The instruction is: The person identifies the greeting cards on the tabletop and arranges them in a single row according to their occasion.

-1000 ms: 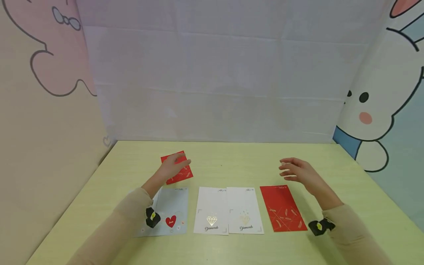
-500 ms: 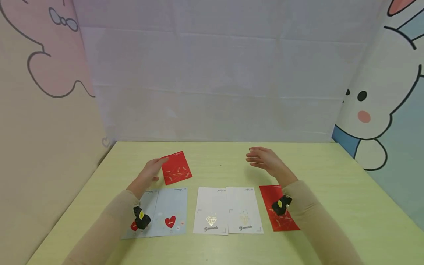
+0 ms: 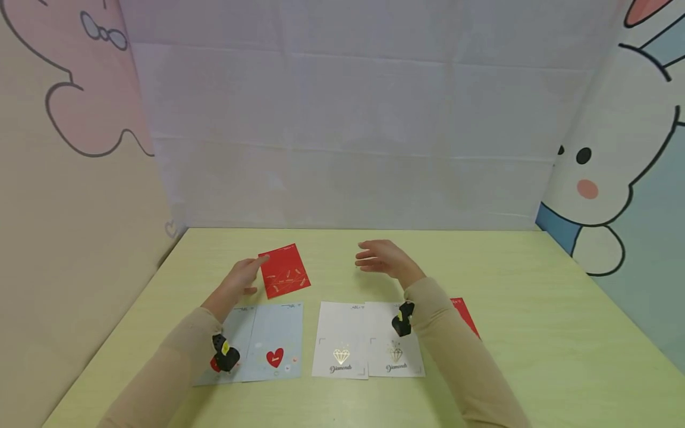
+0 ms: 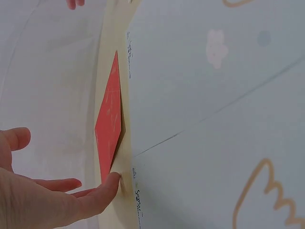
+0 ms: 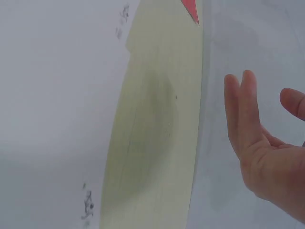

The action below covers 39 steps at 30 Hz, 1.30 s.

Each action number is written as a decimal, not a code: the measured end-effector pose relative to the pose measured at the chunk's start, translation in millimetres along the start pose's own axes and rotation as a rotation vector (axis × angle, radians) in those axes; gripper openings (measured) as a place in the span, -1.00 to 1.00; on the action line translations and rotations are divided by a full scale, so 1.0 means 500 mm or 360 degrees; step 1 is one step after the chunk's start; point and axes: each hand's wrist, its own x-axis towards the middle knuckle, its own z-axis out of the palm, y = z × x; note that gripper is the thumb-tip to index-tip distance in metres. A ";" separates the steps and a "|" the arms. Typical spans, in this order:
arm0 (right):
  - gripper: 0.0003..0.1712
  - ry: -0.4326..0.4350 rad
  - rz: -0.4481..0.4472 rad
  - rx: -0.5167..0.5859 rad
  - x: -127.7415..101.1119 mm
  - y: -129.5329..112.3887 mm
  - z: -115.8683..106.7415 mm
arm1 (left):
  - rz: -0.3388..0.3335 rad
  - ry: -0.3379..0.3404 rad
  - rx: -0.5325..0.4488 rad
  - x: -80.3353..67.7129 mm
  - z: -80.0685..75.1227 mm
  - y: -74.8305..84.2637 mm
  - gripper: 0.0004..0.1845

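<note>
A red card (image 3: 286,272) with pale gold print lies at an angle near the back left of the table. My left hand (image 3: 235,284) is at its left corner; in the left wrist view a fingertip meets or nearly meets the edge of the card, and the fingers are loosely bent around nothing. To the right of that card, my right hand (image 3: 389,260) hovers above the table with loosely extended fingers and holds nothing. A second red card (image 3: 463,312) is mostly hidden behind the right sleeve.
In the front row lie two light blue cards (image 3: 277,330) with red hearts, the left one partly under my left arm. Beside them, two white cards (image 3: 336,330) printed "Diamonds" overlap slightly. A white cloth (image 3: 342,148) hangs behind the table (image 3: 332,404).
My left hand has slid left off the middle of the red card to its left corner. The right hand has moved well to the left, toward that card. The cards have stayed put.
</note>
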 end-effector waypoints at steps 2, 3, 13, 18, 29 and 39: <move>-0.44 -0.0003 0.0020 -0.0032 0.009 -0.002 0.018 | -0.0008 -0.0002 0.0000 -0.004 -0.002 0.001 -0.22; -0.45 -0.0005 0.0025 -0.0045 0.014 -0.003 0.027 | -0.0026 0.0002 -0.0007 -0.003 -0.002 0.001 -0.23; -0.47 -0.0017 0.0083 -0.0074 0.050 0.014 0.100 | -0.0028 -0.0002 -0.0020 -0.003 -0.003 -0.003 -0.22; -0.45 -0.0072 0.0124 -0.0009 0.059 0.028 0.130 | -0.0036 -0.0017 -0.0092 0.001 0.000 -0.007 -0.22; -0.45 -0.0146 0.0124 -0.0057 0.069 0.049 0.161 | -0.0030 -0.0014 -0.0157 -0.001 -0.001 -0.011 -0.21; -0.46 -0.0119 0.0115 -0.0182 0.066 0.051 0.190 | -0.0014 -0.0014 -0.0215 -0.002 0.007 -0.012 -0.23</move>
